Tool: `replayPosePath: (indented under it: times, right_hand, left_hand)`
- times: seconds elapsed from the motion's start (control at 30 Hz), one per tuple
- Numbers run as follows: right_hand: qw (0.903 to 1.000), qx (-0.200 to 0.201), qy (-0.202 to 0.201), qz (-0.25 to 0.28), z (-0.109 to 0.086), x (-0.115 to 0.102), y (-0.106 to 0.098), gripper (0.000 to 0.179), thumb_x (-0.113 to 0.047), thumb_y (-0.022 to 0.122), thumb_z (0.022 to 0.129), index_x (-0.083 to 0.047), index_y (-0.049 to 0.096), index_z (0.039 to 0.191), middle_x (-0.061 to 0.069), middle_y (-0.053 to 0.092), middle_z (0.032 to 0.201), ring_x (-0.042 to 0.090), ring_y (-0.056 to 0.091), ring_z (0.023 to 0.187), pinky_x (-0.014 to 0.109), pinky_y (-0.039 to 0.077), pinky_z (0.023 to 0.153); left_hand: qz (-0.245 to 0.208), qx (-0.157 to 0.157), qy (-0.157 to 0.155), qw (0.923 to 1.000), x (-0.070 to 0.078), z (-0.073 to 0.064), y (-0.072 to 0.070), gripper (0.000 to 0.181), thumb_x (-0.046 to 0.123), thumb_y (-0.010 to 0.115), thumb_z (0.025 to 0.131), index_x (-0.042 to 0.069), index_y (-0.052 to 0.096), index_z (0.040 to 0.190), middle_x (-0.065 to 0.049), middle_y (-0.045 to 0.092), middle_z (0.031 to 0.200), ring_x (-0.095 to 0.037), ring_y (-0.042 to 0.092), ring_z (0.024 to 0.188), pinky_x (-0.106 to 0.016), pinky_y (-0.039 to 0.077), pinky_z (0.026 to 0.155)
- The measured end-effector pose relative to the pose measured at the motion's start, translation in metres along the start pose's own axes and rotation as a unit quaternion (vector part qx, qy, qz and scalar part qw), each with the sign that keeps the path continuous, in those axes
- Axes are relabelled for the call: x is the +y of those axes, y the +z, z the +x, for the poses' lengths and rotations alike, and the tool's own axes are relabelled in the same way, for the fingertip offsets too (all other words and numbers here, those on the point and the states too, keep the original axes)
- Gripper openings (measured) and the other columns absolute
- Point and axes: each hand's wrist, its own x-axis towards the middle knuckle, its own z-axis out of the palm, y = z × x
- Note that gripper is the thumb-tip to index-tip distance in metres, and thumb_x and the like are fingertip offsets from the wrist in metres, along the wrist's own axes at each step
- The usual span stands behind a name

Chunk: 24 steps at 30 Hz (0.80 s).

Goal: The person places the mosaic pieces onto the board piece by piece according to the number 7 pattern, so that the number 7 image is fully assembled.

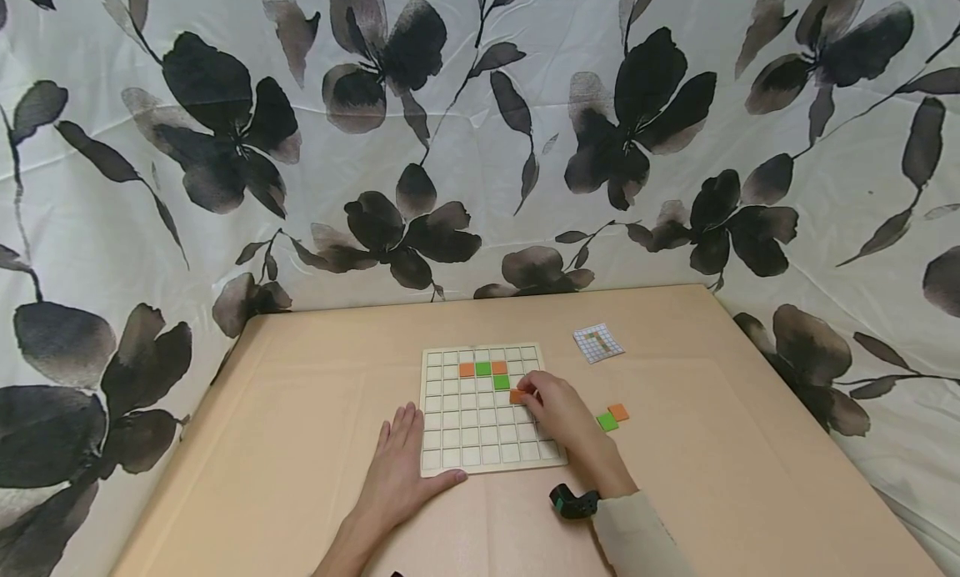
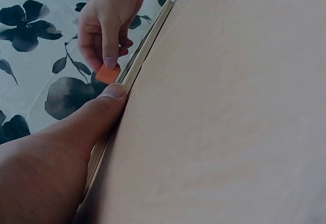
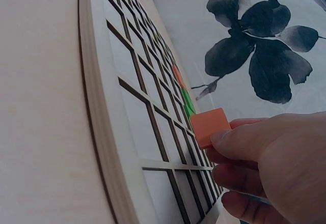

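My right hand (image 1: 553,403) pinches an orange square tile (image 3: 210,127) between thumb and fingers, over the right part of a pale wooden grid board (image 1: 459,444). Orange tiles (image 1: 467,370) and green tiles (image 1: 483,368) fill a few cells near the board's far side, in a short row with one green tile (image 1: 501,383) below its right end. My left hand (image 1: 405,464) lies with straight fingers along the board's left edge, its thumb (image 2: 114,91) at the near edge. The tile's lower edge is close over the cells in the right wrist view.
Right of the board lie a loose green tile (image 1: 607,422) and a loose orange tile (image 1: 618,412). Farther back on the table (image 1: 300,418) is a small card (image 1: 597,343) printed with a coloured grid. Floral cloth (image 1: 487,168) hangs behind the table.
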Motion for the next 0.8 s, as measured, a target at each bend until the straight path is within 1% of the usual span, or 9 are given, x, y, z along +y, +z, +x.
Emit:
replayPosePath:
  times: [0.13, 0.47, 0.8]
  right_hand:
    - [1.0000, 0.004, -0.003, -0.003, 0.000, -0.001, 0.004, 0.009, -0.017, 0.068, 0.096, -0.015, 0.067, 0.106, -0.006, 0.064, 0.092, 0.009, 0.054, 0.078, 0.022, 0.050, 0.070]
    - [0.9993, 0.021, -0.026, -0.016, 0.000, -0.003, 0.011, 0.007, -0.016, 0.069, 0.095, -0.015, 0.068, 0.102, -0.006, 0.065, 0.092, 0.008, 0.053, 0.076, 0.021, 0.049, 0.067]
    - [0.9990, 0.017, -0.035, -0.023, -0.002, -0.006, 0.013, 0.010, -0.015, 0.069, 0.095, -0.016, 0.068, 0.105, -0.005, 0.067, 0.098, 0.008, 0.054, 0.080, 0.025, 0.054, 0.074]
  left_hand:
    - [-0.001, 0.001, 0.000, 1.0000, 0.000, 0.000, 0.000, 0.123, 0.081, 0.065, 0.073, -0.008, 0.033, 0.152, -0.025, 0.030, 0.162, -0.039, 0.023, 0.153, -0.056, 0.019, 0.127]
    - [-0.001, 0.004, 0.000, 1.0000, 0.000, 0.000, 0.000, 0.123, 0.081, 0.065, 0.073, -0.008, 0.034, 0.152, -0.025, 0.031, 0.161, -0.039, 0.024, 0.153, -0.056, 0.020, 0.126]
    - [-0.002, 0.002, 0.001, 1.0000, 0.000, 0.000, 0.001, 0.123, 0.081, 0.065, 0.073, -0.008, 0.034, 0.152, -0.025, 0.030, 0.161, -0.039, 0.024, 0.153, -0.055, 0.020, 0.127]
